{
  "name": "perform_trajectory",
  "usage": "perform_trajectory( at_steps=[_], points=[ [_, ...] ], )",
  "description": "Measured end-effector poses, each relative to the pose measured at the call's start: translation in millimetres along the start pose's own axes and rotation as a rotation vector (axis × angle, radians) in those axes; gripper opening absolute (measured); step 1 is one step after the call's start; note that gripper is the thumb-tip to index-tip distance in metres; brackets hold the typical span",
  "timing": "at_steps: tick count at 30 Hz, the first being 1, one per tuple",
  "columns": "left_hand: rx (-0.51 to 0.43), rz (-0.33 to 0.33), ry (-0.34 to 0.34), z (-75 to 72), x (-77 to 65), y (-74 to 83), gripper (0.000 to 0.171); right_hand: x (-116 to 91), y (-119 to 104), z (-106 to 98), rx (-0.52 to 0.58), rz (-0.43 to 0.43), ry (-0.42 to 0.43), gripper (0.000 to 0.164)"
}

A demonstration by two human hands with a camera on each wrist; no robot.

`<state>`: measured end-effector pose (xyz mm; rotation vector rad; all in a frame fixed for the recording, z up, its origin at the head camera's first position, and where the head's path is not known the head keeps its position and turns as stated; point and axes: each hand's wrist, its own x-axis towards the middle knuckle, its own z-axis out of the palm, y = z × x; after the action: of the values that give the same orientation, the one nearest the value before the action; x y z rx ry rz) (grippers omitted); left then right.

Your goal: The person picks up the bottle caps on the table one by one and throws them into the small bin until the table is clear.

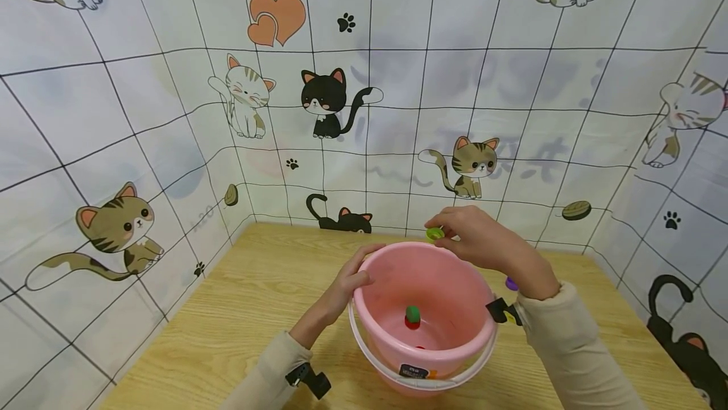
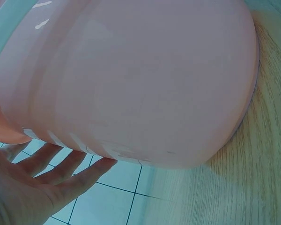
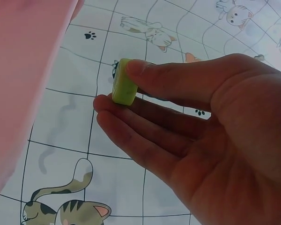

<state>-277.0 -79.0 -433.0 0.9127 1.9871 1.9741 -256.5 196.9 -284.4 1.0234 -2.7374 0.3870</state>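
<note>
A pink bucket [image 1: 392,334] with a white handle [image 1: 421,383] stands on the wooden table. My left hand [image 1: 344,287] holds its left rim, thumb over the edge; in the left wrist view the spread fingers of that hand [image 2: 51,183] lie along the outer wall. Above the far rim, my right hand [image 1: 474,236] pinches a small lime-green piece [image 1: 435,233] between thumb and fingertips. The right wrist view shows this lime-green piece [image 3: 125,82] as short and thick with a flat face. Inside the bucket lies a green-and-red piece [image 1: 412,316]; a bit of red shows nearer its front wall.
A small purple object [image 1: 512,283] sits on the table [image 1: 273,271] to the right of the bucket, partly hidden by my right forearm. White gridded cloth [image 1: 398,81] printed with cartoon cats encloses the table's back and sides.
</note>
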Motion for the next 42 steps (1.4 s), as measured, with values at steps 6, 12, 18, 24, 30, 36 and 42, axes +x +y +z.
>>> perform_trajectory(
  at_steps=[6,12,18,24,30,36,42],
  points=[
    [-0.002,0.002,-0.005,-0.6,-0.1,-1.5,0.068,0.1,0.6,0.6,0.011,0.001,-0.009,0.028],
    [0.012,0.014,-0.006,-1.8,-0.6,-3.4,0.068,0.3,1.5,1.4,0.001,-0.004,-0.015,0.027],
    [0.001,0.018,-0.001,-1.6,-0.6,-2.3,0.068,1.0,1.4,1.7,-0.005,-0.003,-0.017,0.027],
    [0.013,0.019,-0.007,-1.7,-0.9,-2.6,0.067,1.0,2.1,2.0,0.0,0.003,-0.028,0.026],
    [0.02,0.006,-0.001,-1.5,-0.3,-1.3,0.067,1.3,4.0,2.6,-0.004,-0.001,-0.031,0.027],
    [0.015,0.012,0.001,-0.6,-0.3,-1.5,0.068,1.2,3.7,3.0,-0.001,-0.018,-0.023,0.027],
    [0.008,0.007,0.003,-0.3,-0.7,-0.8,0.067,1.1,2.8,2.9,0.009,-0.019,-0.022,0.026]
  ],
)
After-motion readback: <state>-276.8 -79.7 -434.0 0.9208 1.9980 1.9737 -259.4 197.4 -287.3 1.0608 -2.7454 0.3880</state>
